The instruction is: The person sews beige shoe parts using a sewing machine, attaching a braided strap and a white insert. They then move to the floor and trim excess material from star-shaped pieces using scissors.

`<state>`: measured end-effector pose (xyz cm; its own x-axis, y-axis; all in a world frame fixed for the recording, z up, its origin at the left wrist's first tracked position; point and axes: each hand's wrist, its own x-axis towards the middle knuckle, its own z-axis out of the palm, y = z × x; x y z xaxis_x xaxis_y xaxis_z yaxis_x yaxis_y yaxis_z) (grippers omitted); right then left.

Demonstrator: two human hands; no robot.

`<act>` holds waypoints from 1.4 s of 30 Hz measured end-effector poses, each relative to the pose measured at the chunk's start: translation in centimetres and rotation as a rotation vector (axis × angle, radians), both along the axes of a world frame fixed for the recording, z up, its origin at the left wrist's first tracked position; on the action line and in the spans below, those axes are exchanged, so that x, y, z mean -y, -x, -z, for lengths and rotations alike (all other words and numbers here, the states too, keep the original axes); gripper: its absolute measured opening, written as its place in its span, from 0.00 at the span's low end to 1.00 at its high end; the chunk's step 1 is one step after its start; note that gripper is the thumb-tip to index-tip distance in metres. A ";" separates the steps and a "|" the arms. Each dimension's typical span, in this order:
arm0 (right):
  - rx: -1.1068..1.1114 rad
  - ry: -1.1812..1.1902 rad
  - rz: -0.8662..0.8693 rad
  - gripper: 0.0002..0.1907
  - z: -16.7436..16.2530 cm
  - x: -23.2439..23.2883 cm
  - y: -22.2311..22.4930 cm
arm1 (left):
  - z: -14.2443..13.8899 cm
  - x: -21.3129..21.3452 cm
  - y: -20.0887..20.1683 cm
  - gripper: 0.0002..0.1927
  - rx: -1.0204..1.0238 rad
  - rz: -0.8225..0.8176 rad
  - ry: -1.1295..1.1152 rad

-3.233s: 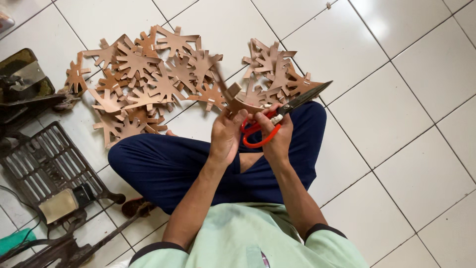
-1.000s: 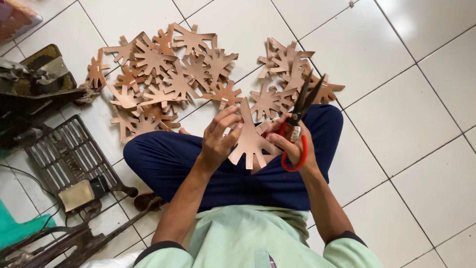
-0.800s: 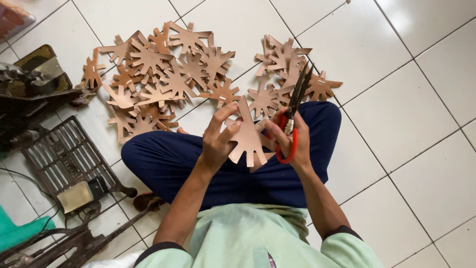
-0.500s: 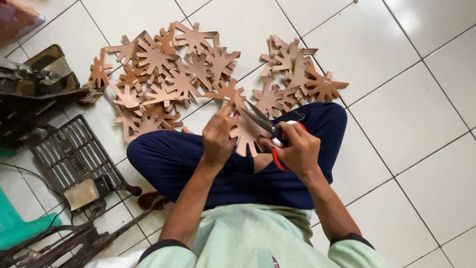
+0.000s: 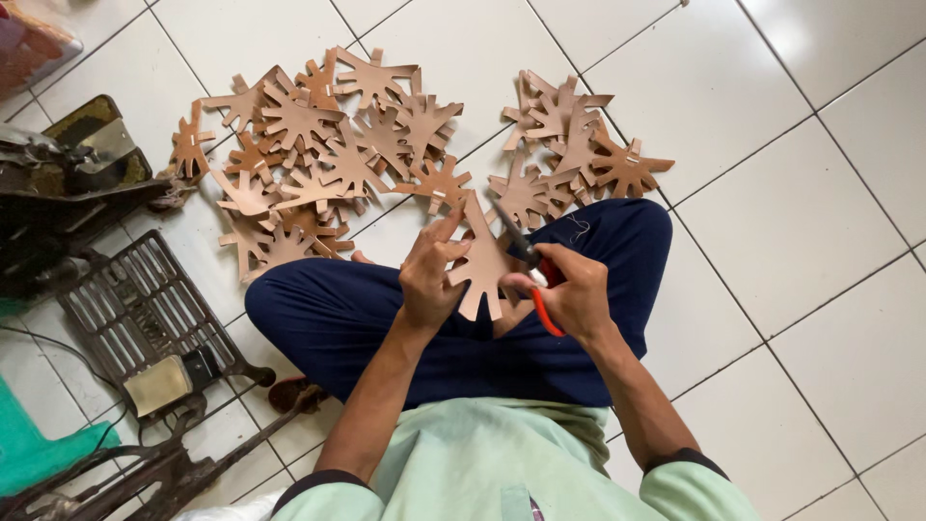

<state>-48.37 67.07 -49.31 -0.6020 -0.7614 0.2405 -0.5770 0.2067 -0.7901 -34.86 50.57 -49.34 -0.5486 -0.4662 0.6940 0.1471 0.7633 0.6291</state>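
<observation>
I sit cross-legged on a white tiled floor. My left hand holds a tan, star-shaped leather cut-out upright over my lap. My right hand grips red-handled scissors, whose dark blades lie against the right side of that cut-out. Ahead of my knees lie two heaps of similar tan cut-outs: a large heap on the left and a smaller heap on the right.
A black cast-iron treadle and machine frame stand on the floor at left, with dark machinery behind. A teal object lies at the lower left. White floor tiles stretch to the right.
My right hand swung the scissors from pointing up and to the right down to the cut-out's edge. The left hand kept the piece over my lap.
</observation>
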 end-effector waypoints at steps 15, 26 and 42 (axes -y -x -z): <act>0.186 -0.050 -0.167 0.28 -1.7 -0.5 1.0 | 0.8 0.3 -1.1 0.18 0.079 0.143 -0.036; 0.657 -0.120 -0.183 0.23 0.4 -1.9 1.7 | 1.9 0.4 -1.8 0.20 0.124 0.202 -0.114; 0.953 0.481 0.306 0.23 4.1 -7.2 4.4 | 9.3 4.7 11.8 0.26 0.342 -0.137 0.351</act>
